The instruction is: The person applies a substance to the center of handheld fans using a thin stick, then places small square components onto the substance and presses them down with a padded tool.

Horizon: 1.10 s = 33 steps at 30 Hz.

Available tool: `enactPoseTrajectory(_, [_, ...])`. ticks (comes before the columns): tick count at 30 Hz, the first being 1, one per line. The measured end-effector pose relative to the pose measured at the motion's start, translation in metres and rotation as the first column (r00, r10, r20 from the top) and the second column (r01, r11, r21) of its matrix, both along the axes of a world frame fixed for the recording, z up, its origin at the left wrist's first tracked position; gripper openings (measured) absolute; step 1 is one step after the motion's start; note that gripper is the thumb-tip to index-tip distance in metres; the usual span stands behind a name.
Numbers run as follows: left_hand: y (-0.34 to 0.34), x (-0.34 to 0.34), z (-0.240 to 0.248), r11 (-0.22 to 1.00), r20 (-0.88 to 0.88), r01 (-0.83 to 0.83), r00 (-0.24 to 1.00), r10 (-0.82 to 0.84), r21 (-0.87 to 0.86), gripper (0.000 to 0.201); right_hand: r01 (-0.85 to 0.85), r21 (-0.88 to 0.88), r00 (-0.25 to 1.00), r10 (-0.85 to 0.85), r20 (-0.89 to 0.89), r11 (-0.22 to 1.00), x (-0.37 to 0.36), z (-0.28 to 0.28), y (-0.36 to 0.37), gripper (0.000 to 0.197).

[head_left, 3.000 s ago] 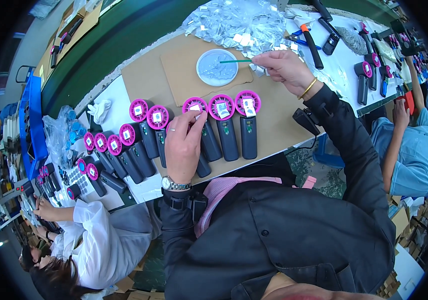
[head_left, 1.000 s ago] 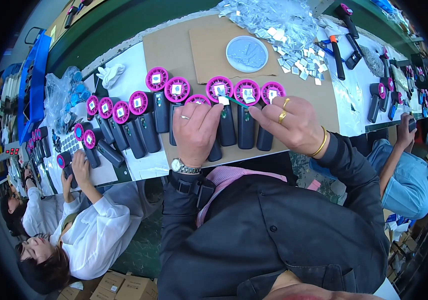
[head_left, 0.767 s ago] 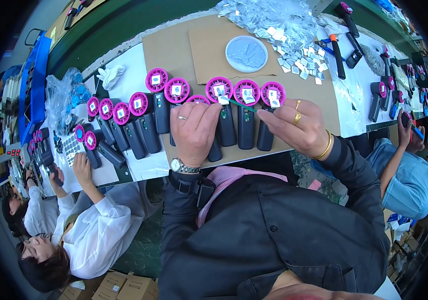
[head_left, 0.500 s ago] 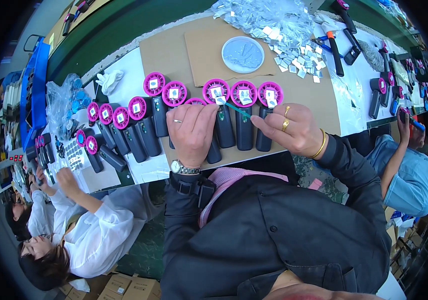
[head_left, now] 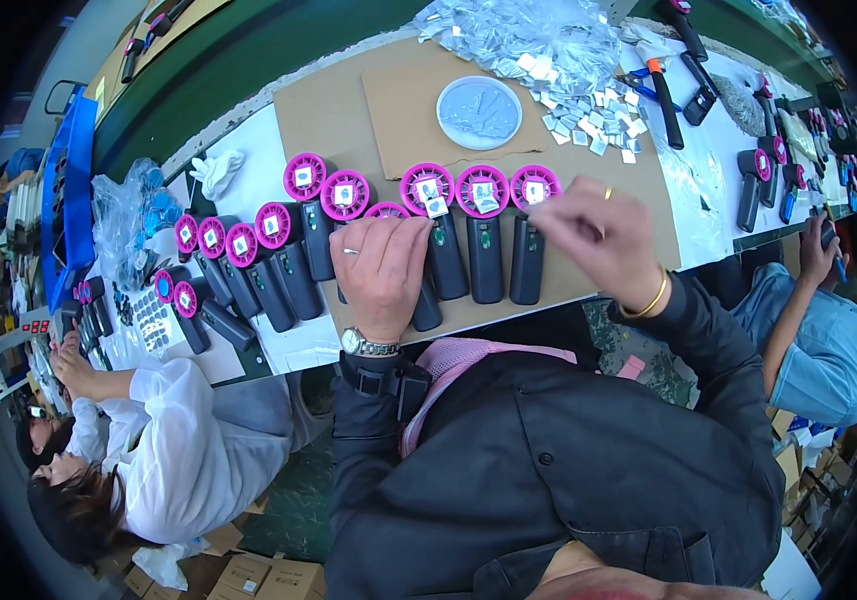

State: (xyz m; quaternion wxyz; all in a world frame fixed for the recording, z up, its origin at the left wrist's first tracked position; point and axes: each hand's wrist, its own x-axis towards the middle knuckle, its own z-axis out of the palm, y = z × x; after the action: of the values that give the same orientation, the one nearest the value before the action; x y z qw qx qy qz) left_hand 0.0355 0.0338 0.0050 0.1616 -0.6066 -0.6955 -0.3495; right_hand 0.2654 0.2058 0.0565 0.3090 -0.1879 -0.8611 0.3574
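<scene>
The single view is head-worn, looking steeply down and forward, so close above the dark jacket (head_left: 548,470) that it fills five o'clock. The left hand (head_left: 384,275) lies near the middle, the right hand (head_left: 620,242) toward two. The surface (head_left: 260,165) stretches away to twelve. The wide, bent field reaches a white-shirted co-worker (head_left: 198,430) at eight and a blue-shirted co-worker (head_left: 808,350) at three, both farther off than the hands.
</scene>
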Motion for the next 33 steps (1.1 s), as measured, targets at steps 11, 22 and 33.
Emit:
enactPoseTrajectory(11, [-0.021,-0.01,0.012,0.988,0.217,-0.103,0.968,0.126,-0.115,0.028,0.309,-0.041,0.946,-0.302,0.119,0.95,-0.011,-0.02,0.081,0.016])
enactPoseTrajectory(22, [-0.026,-0.015,0.005,0.981,0.48,0.046,0.876,0.05,-0.186,0.017,0.27,0.098,0.948,-0.283,0.146,0.958,-0.034,-0.042,0.105,0.016])
enactPoseTrajectory(33, [-0.024,-0.01,0.02,0.963,0.45,0.085,0.892,0.04,-0.254,0.031,0.233,-0.022,0.954,-0.224,0.2,0.972,-0.034,-0.047,0.113,0.017])
